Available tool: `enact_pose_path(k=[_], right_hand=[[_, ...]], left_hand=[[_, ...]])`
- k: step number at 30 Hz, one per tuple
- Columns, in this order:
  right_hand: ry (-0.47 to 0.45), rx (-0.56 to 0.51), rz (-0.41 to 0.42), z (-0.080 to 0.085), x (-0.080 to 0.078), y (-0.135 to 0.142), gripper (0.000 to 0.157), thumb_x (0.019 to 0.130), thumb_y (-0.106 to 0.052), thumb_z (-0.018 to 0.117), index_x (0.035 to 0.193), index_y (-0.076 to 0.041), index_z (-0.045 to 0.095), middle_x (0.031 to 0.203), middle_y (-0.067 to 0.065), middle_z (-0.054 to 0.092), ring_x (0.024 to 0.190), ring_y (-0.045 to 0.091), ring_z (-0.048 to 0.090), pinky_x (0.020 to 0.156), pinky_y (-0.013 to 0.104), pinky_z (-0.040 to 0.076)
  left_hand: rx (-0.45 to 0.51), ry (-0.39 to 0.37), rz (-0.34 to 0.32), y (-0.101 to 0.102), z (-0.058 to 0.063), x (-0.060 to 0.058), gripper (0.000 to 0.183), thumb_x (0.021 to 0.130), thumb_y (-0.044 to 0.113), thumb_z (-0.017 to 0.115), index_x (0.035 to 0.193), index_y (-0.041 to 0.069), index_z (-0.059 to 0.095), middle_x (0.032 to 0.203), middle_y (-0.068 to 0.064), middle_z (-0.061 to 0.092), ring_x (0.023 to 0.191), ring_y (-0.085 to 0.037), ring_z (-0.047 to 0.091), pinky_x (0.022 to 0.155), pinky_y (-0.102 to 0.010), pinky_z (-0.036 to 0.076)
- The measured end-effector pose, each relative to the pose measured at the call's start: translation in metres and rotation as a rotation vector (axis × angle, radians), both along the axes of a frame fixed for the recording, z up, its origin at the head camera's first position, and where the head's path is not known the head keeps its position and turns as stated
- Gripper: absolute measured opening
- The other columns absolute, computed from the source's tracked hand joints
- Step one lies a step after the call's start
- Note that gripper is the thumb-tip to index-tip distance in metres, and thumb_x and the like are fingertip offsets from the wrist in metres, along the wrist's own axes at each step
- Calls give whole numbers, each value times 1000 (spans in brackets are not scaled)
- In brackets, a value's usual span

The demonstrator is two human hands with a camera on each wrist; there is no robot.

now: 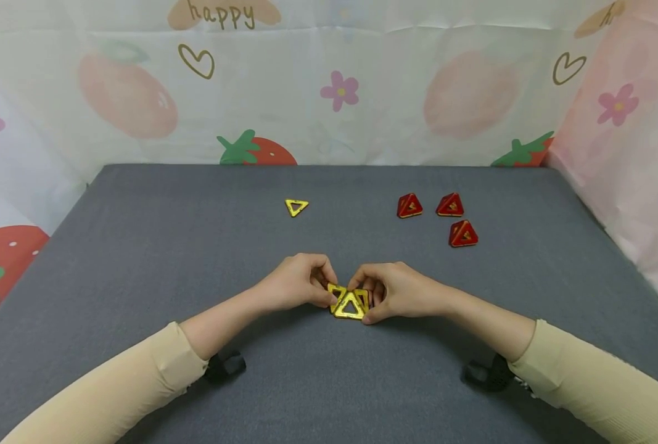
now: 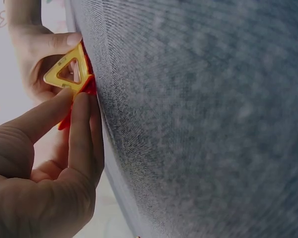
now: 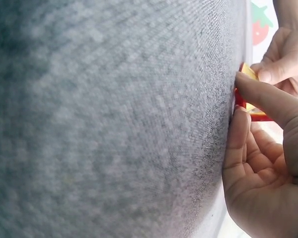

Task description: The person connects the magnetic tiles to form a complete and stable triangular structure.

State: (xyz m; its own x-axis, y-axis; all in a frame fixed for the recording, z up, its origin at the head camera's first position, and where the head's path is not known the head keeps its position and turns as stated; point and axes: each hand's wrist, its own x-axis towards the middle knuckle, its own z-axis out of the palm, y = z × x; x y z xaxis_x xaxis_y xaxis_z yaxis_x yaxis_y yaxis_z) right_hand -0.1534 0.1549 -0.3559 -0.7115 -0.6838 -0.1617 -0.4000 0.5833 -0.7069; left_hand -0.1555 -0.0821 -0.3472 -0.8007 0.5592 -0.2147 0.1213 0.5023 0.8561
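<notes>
Several yellow triangular magnetic tiles stand joined on the table at the centre of the head view, one facing front between two others. My left hand pinches the left side of this group between thumb and fingers. On the right side, my right hand holds it, with the thumb low by the front tile's corner and the index finger at the top. The left wrist view shows a yellow tile tilted up, with red edges below. Fingers partly cover the tiles in the right wrist view.
A single yellow triangle tile lies flat farther back, left of centre. Three red pyramids stand at the back right. The grey table ends at a printed cloth backdrop.
</notes>
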Motion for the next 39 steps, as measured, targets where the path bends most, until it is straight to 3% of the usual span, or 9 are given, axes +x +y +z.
enact_pose_path(k=[6, 22, 39], right_hand=[[6, -7, -1, 0, 0, 0, 46, 76, -17, 85, 117, -18, 63, 90, -1, 64, 73, 9, 58, 63, 21, 50], [-20, -31, -8, -1, 0, 0, 44, 76, -22, 86, 114, -19, 65, 84, -3, 64, 71, 10, 59, 64, 22, 51], [-26, -18, -55, 1, 2, -3, 44, 74, -24, 87, 112, -17, 67, 85, -3, 67, 69, 8, 61, 63, 21, 51]], left_hand=[[-3, 25, -49, 1, -1, 1, 23, 82, 8, 79, 102, 6, 68, 101, -11, 73, 81, -10, 73, 71, -25, 58], [-24, 94, -69, 6, -3, 6, 28, 79, 8, 82, 104, 6, 70, 103, -11, 75, 80, -10, 73, 68, -22, 57], [-101, 262, -90, 16, -1, 14, 25, 75, 7, 84, 96, 7, 70, 93, -7, 75, 70, -4, 69, 61, -16, 52]])
